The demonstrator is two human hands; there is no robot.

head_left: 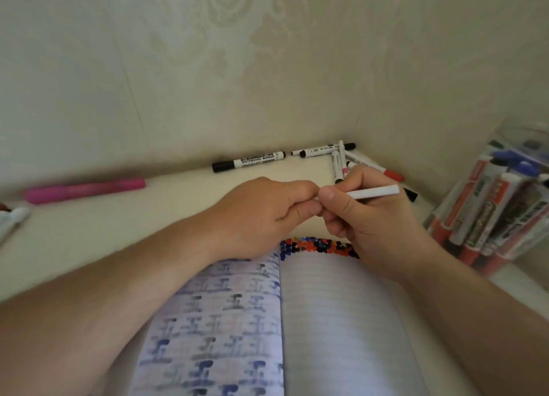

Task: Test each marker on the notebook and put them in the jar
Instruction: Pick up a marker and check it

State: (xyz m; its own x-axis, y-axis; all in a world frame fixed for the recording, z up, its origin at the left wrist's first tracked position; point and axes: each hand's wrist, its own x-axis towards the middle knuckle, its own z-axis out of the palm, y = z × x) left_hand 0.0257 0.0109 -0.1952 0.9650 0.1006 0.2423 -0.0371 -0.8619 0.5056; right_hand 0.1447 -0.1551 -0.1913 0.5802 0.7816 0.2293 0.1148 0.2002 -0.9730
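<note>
A thin white marker (374, 192) lies nearly level above the top edge of the open notebook (335, 321). My right hand (365, 217) grips its barrel. My left hand (267, 214) is curled round its left end, which the fingers hide. A band of blue, red and black marks (319, 245) runs along the top of the right page. The clear jar (502, 211) at the right edge holds several markers.
A black-capped whiteboard marker (249, 160) lies by the wall. Several thin markers (341, 161) are heaped in the back corner. A pink marker (86, 189) lies at the left. Another marker end (12, 220) shows at the far left edge.
</note>
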